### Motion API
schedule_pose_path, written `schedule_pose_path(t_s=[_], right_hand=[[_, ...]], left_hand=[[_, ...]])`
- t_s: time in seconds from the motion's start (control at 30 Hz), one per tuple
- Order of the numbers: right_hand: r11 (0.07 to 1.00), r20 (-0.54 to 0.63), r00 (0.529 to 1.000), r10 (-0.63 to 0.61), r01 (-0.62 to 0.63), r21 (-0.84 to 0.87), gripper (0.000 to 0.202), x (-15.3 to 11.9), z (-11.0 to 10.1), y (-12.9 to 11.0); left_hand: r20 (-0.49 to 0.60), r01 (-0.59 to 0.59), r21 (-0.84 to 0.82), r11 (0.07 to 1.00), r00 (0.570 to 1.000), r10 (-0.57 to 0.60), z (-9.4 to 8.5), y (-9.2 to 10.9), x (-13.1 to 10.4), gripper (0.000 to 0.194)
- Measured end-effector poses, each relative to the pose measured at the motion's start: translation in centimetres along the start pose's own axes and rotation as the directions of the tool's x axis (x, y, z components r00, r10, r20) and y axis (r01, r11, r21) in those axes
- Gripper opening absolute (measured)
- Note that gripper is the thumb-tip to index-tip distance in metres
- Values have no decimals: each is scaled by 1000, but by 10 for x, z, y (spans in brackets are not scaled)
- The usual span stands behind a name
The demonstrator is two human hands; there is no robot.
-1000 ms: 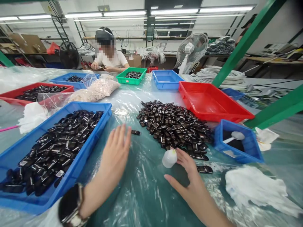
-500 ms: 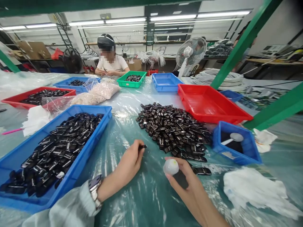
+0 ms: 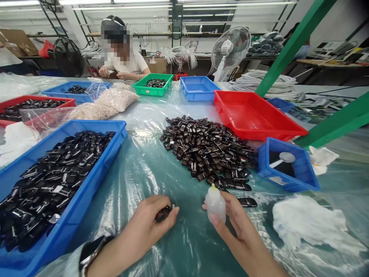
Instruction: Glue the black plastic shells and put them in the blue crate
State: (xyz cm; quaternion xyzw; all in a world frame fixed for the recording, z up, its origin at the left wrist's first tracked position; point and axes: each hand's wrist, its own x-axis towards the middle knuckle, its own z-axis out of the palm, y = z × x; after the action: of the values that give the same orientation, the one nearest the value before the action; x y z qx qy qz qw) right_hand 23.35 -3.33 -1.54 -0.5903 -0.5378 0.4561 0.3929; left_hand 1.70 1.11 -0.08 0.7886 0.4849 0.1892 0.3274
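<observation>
My left hand point(image 3: 150, 219) is closed around a small glossy black plastic piece point(image 3: 163, 214), mostly hidden by the fingers. To its right, my right hand point(image 3: 239, 227) grips a small white squeeze bottle point(image 3: 216, 206), held upright with its yellowish tip pointing up. Beyond both hands lies a heap of glossy black plastic pieces point(image 3: 204, 148) on the plastic-covered table. A loose black piece point(image 3: 248, 202) rests just behind the right hand. On the left, a long blue tray point(image 3: 115, 142) holds many more of these black pieces.
At the right are a small blue bin point(image 3: 302, 184) with a white-handled strainer point(image 3: 286, 157) and a crumpled white cloth point(image 3: 314, 223). Behind the heap stands a red tray point(image 3: 256, 115). A green post point(image 3: 296, 46) slants at right. A person point(image 3: 123, 61) sits across the table.
My left hand has drawn back toward me with the black piece. The bottle has turned from end-on to tip-up in my right hand. The view has tilted down slightly.
</observation>
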Motion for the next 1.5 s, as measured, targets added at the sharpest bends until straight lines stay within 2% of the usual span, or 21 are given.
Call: schedule_pose_path(t_s=[0.13,0.23,0.37,0.5,0.8,0.97,1.17,1.5], right_hand=[[998,0,1000,-28,28,-56,33,-3,-3,3],[981,26,993,-117,119,-155,30,-4,-3,9],[915,73,942,-328,336,-225,37,-1,-5,17],[853,130,897,-423,443,-276,45,3,-9,17],[863,102,913,-396,408,-297,45,-2,-8,16],[880,185,903,-389,423,-216,47,0,-9,12],[887,228,897,-379,422,-188,48,1,-8,11],[895,223,903,-368,408,-178,39,2,-10,7]], left_hand=[[84,4,-118,993,996,6,-7,3,-11,21],[82,20,-275,961,997,3,-9,0,-16,26],[71,71,-358,931,996,-48,-9,-8,-18,21],[92,92,-403,911,994,-59,-12,-9,-20,15],[182,104,-417,903,983,-29,-19,-6,-21,19],[219,79,-412,908,976,14,-18,-5,-22,20],[204,34,-394,919,978,51,-17,-6,-25,27],[204,4,-359,933,976,74,-20,-4,-26,25]])
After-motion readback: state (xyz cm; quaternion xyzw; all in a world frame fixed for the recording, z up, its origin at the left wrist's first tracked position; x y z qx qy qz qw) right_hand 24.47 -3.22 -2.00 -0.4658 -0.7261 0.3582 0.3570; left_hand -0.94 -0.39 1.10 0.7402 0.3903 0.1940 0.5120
